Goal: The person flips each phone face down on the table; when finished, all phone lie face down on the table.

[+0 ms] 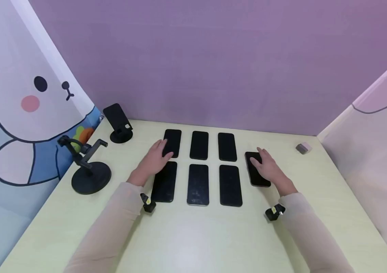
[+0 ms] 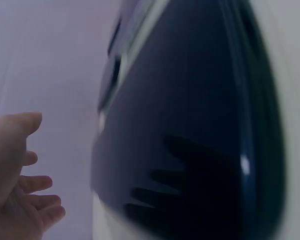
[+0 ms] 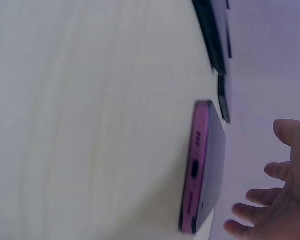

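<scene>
Dark smartphones lie flat on the table in two rows of three. Over the left column, between the back-left phone (image 1: 176, 140) and the front-left phone (image 1: 164, 185), hovers my left hand (image 1: 152, 160) with relaxed, spread fingers. The left wrist view shows that hand (image 2: 20, 185) apart from a near phone (image 2: 175, 100), whose glass carries its dark reflection. A separate phone (image 1: 255, 176), slightly turned, lies to the right of the rows. Above it is my right hand (image 1: 268, 168), fingers loosely extended, holding nothing. The right wrist view shows this phone's pinkish edge with its port.
At the left stand an unloaded black phone stand (image 1: 91, 178) and another stand (image 1: 121, 135) with a phone-like dark panel. A small grey-and-white block (image 1: 303, 148) lies at the back right. Purple backdrop (image 1: 214, 68) rises behind the table (image 1: 186, 239).
</scene>
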`<act>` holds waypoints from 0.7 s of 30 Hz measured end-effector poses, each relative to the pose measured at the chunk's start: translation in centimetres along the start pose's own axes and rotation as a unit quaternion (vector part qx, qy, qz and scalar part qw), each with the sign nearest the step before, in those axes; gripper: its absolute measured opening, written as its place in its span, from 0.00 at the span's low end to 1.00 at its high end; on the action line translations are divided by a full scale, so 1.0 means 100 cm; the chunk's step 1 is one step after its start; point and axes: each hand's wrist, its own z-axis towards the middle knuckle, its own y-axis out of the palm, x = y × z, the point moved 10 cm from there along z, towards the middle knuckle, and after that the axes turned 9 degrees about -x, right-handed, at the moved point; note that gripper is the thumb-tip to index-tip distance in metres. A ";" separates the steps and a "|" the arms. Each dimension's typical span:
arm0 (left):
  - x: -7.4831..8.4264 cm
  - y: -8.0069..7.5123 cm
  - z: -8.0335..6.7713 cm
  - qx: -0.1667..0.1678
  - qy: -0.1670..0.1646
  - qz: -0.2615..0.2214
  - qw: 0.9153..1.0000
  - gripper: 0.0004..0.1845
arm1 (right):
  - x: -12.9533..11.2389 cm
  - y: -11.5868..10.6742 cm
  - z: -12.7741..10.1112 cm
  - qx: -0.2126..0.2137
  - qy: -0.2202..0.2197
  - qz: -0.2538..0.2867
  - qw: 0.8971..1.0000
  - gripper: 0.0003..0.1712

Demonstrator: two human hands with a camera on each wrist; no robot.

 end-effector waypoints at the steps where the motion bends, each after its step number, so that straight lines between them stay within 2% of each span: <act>1: 0.010 0.002 0.002 0.002 0.011 -0.006 1.000 0.36 | 0.002 -0.002 -0.003 0.001 -0.003 0.012 1.000 0.41; 6: 0.057 0.017 0.011 -0.005 0.047 -0.028 0.998 0.35 | 0.011 -0.011 -0.017 0.008 -0.007 0.055 0.998 0.39; 15: 0.109 0.061 0.035 -0.043 0.076 -0.046 0.995 0.34 | 0.031 -0.015 -0.033 0.018 0.020 0.086 0.996 0.34; 21: 0.151 0.093 0.052 -0.067 0.100 -0.090 0.989 0.33 | 0.042 -0.014 -0.036 0.021 0.021 0.085 0.996 0.32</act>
